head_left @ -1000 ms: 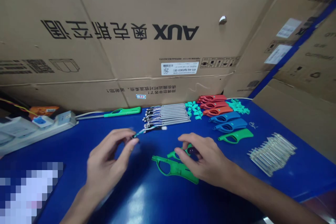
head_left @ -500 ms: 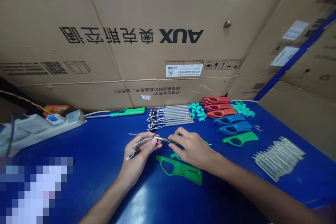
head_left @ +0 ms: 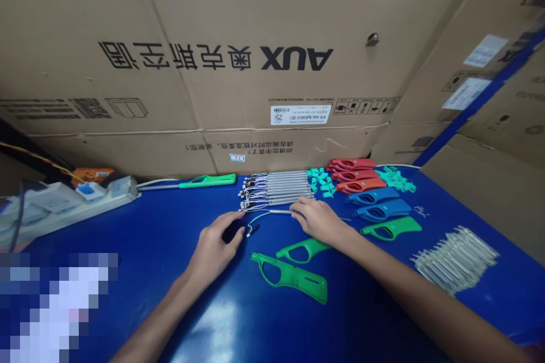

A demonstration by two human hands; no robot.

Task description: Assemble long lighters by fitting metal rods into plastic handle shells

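My right hand [head_left: 317,220] holds a thin metal tube [head_left: 281,212] low over the blue table, just in front of a row of similar metal tubes [head_left: 289,184] with wires at their left ends. From the tube's left end a wire runs to a small black and white piece [head_left: 252,231]. My left hand [head_left: 219,238] is open beside that piece, thumb and fingers apart, its fingertips close to the row's wires. Below the hands lie two green plastic handle halves, one nearer [head_left: 293,281] and one partly behind my right forearm [head_left: 303,250].
Red, blue and green lighter handles [head_left: 370,195] lie at the right, near small turquoise pieces [head_left: 395,178]. Further right is a pile of clear-looking thin parts [head_left: 455,261]. A white power strip [head_left: 123,195] and a green lighter [head_left: 208,181] sit at the left. Cardboard [head_left: 238,91] walls the back.
The tube has moved from between both hands up to the front of the row. My left hand has let go of it and opened; my right hand still holds it.
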